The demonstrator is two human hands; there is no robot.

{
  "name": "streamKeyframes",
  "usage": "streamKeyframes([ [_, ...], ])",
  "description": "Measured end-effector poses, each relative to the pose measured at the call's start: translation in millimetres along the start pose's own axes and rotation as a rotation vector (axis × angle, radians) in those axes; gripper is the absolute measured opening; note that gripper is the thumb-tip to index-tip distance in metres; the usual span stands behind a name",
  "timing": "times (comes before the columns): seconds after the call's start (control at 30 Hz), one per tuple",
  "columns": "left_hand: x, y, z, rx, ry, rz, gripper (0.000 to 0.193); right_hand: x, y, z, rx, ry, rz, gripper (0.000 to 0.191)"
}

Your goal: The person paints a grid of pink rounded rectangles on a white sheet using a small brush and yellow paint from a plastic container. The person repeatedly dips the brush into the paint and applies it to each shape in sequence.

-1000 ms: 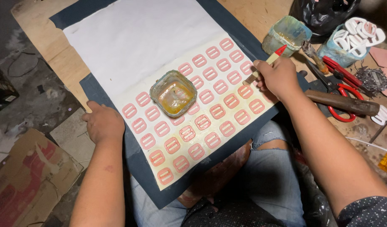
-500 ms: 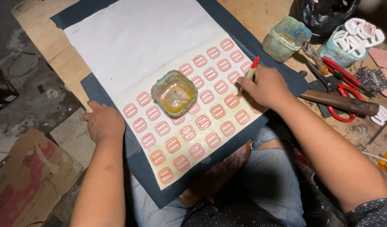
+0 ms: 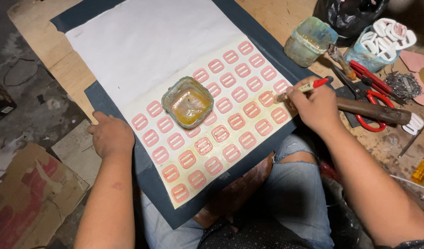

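Right of centre in the frame: right hand point(image 3: 315, 107) closed around a small brush point(image 3: 300, 88) with a red and pale handle, bristle end pointing left and resting on the right edge of the white sheet point(image 3: 143, 41), just beside the pink buckle-shaped pieces point(image 3: 221, 133) there. Yellowish sheen on the paper around the pieces nearest the brush tip. Rows of those pink pieces covering the lower half of the sheet, running diagonally from lower left to upper right. Amid them, near the middle of the frame, a square glass dish point(image 3: 187, 102) of amber glue, sitting on the sheet. Under the sheet, a dark blue board point(image 3: 152, 177) lying across the lap and a wooden surface. Lower left: left hand point(image 3: 111, 135) loosely curled, holding nothing, pressing on the left edge of the board, well apart from the dish. Upper right: a murky glass jar point(image 3: 308, 41), a tub of white buckles point(image 3: 382, 41), red-handled scissors point(image 3: 375, 94) and a wooden-handled hammer point(image 3: 373, 110), all lying just beyond the right hand.
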State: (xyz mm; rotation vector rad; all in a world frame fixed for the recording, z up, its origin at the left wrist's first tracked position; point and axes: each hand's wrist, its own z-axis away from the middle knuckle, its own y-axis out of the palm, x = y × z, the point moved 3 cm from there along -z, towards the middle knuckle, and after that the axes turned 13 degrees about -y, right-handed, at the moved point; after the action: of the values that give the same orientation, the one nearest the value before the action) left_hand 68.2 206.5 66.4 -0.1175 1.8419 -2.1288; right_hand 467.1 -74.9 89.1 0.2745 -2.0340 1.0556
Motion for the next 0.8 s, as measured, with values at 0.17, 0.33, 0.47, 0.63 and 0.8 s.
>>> streamKeyframes([
  [0.17, 0, -1, 2, 0.015, -0.017, -0.01, 0.055, 2, 6, 10, -0.004, -0.06, 0.101, 0.023],
  [0.33, -1, -3, 3, 0.008, -0.013, 0.003, 0.056, -3, 10, -5, 0.005, 0.003, -0.044, 0.017],
  [0.47, -1, -2, 4, 0.019, -0.018, -0.004, 0.055, 2, 9, -14, 0.008, -0.215, -0.002, 0.015],
  [0.63, 1, 0, 1, 0.01, -0.019, 0.021, 0.054, -2, 0, -14, 0.109, -0.044, 0.112, 0.02],
  [0.8, 2, 1, -1, -0.015, 0.01, 0.027, 0.057, 0, 5, -12, 0.127, 0.137, -0.058, 0.025],
])
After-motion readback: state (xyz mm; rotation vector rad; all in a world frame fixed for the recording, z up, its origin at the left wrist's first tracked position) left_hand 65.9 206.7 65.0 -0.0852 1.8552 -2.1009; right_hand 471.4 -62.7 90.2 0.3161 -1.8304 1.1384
